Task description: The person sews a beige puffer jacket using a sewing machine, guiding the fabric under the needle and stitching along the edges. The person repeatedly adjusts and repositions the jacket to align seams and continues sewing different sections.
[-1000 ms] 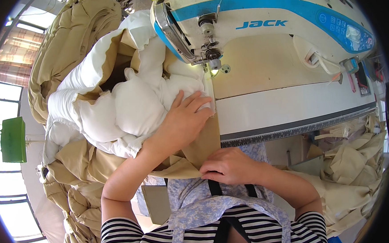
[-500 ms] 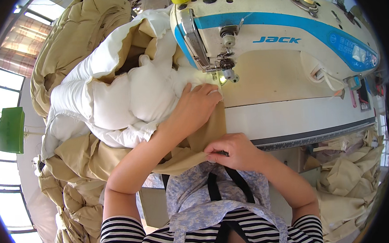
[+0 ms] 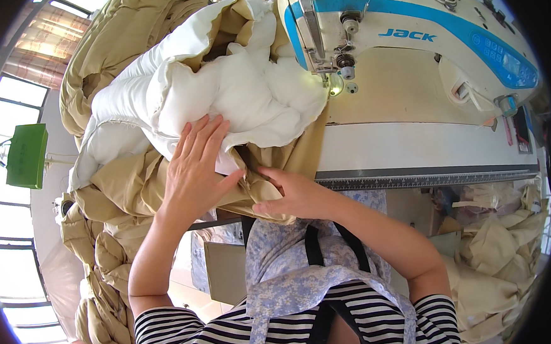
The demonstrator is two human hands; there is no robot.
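A puffy white padded garment piece (image 3: pixel 239 89) with tan cloth joined to it lies left of the sewing machine (image 3: pixel 399 22), reaching its needle area. My left hand (image 3: pixel 193 167) rests on the white padding and tan cloth, fingers stretched out and thumb pointing to the cloth edge. On the near side, my right hand (image 3: pixel 292 193) has the folded tan fabric (image 3: pixel 263 190) between its thumb and fingers; some fingertips are hidden in the fold. Beside the needle a small lamp (image 3: pixel 335 85) glows, and the padding covers part of the needle area.
A ruler strip (image 3: pixel 427 176) runs along the table's front edge. Tan padded garments (image 3: pixel 108 277) hang at the left, and more tan cloth (image 3: pixel 492 253) is heaped at the lower right. A green box-shaped object (image 3: pixel 27 157) stands out near the windows.
My left hand has moved from beside the needle to the left and nearer, onto the padding. My right hand has shifted left along the tan cloth. The whole view has shifted slightly.
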